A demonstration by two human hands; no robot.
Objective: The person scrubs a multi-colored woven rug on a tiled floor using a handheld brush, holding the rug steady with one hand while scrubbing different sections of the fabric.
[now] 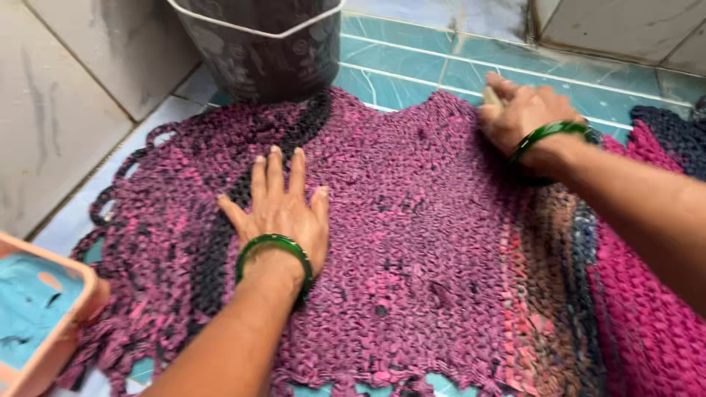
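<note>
My left hand [283,213] lies flat, palm down, fingers spread and released, pressed on the woven rag mat [412,242]. It holds nothing; it only pins the weave to the floor. My right hand [518,114] is out ahead and to the right of it, at the mat's far edge, with the grip clenched around something small and pale [490,95] that peeks out past the fingers. I cannot tell what that thing is, for only its tip shows.

The mat is directly under both hands and spreads wide on every side of them. Its long run goes left to right across my view, from the looped fringe by the left wall to the brighter pink and striped part under my right forearm. From my left grip the mat stretches away forward to the dark bucket [257,51], which stands on the mat's far edge, ahead and a little left of my left fingertips. From my right grip the edge of the mat is just at the knuckles, and beyond it the teal floor tiles [412,73] lie bare.

So the right hand is nearer to the mat's far border, while the left sits near its middle. A pink tub [44,316] of bluish water stands behind and left of my left wrist, touching the fringe.
</note>
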